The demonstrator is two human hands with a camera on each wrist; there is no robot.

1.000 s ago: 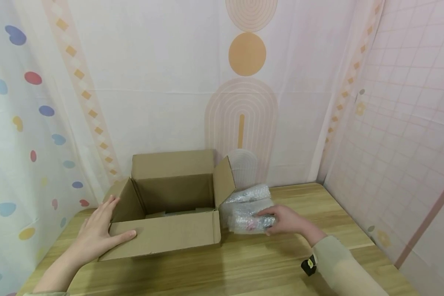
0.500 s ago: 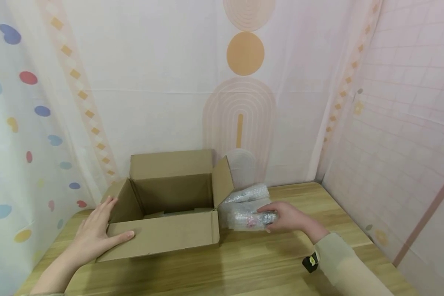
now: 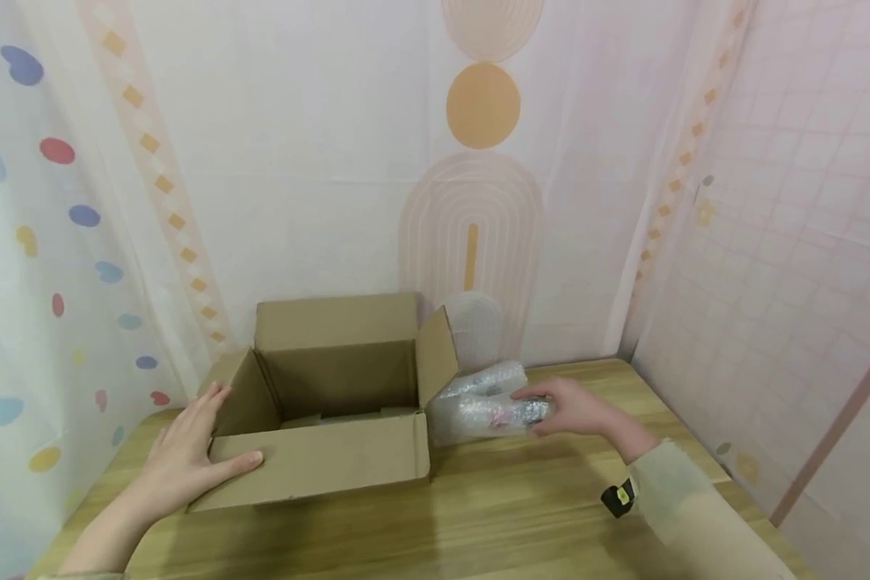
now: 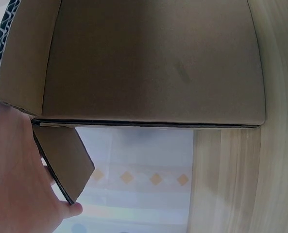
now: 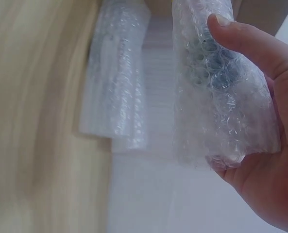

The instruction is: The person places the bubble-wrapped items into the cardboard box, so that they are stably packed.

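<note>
The clear bubble-wrapped bundle (image 3: pixel 489 415), with something pink and dark showing through the wrap, sits in the right hand (image 3: pixel 573 407) just right of the open brown cardboard box (image 3: pixel 326 411), raised a little off the light wooden table (image 3: pixel 522 507). The right hand grasps it with the thumb curled over the top and the palm underneath, as the right wrist view (image 5: pixel 216 87) shows. A second bubble-wrapped roll (image 3: pixel 482 377) lies on the table just behind it, close to the box's raised right flap (image 3: pixel 437 354). The left hand (image 3: pixel 188 455) rests on the near left corner of the box, fingers straight along the left flap (image 3: pixel 235 395) and the thumb lying across the near front flap (image 3: pixel 326 455), pressing rather than clutching. Beyond the table hang pale patterned curtains (image 3: pixel 333 161), with coloured dots at the left and an orange circle at the centre.
</note>
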